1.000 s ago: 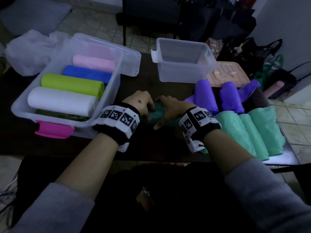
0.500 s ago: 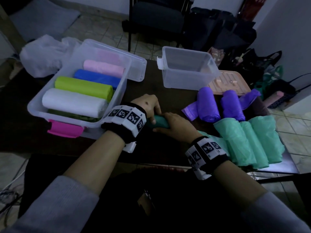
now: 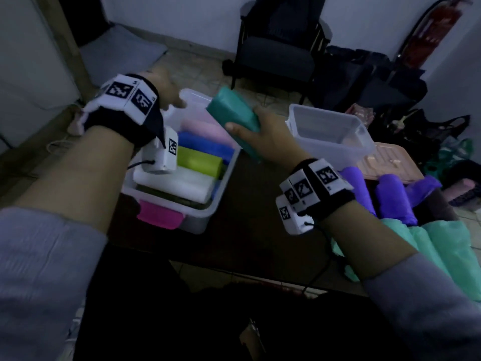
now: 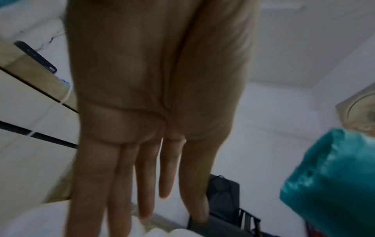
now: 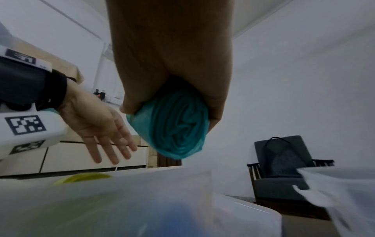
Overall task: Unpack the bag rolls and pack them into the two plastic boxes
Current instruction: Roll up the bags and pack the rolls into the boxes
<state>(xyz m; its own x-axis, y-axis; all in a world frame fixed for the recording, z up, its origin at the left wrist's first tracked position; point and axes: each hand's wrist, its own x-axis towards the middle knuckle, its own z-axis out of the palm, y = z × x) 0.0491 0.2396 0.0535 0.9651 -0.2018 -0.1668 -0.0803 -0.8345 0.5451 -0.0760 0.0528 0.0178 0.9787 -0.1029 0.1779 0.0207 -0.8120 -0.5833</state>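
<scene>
The teal bag roll (image 3: 235, 118) that both hands were pressing on the dark table (image 3: 260, 230) a second ago is now off it, lifted in the right hand (image 3: 268, 136), whose fingers wrap round its lower half so that it tilts up and away toward the left hand. The left hand (image 3: 166, 91) has let go and risen; its fingers are straight and spread, holding nothing, hovering above the far end of the large clear box (image 3: 216, 201) that sits below and between the two wrists. That box already holds a pink roll (image 3: 205, 126), a blue roll (image 3: 205, 147), a lime-green roll (image 3: 200, 162) and a white roll (image 3: 182, 186), so I judge the teal one is bound for a gap there or for the smaller clear box (image 3: 330, 136) just beyond the right hand, which looks empty. Beside the right forearm lie purple rolls (image 3: 393, 199) and mint-green rolls (image 3: 447, 246) not yet packed, so much of the job remains. The left wrist and its camera cover part of the large box, hiding how much room is left; a darker layer under the white roll is too dim to identify. The mint-green rolls run out of frame, and the whole scene is dark and motion-blurred.
</scene>
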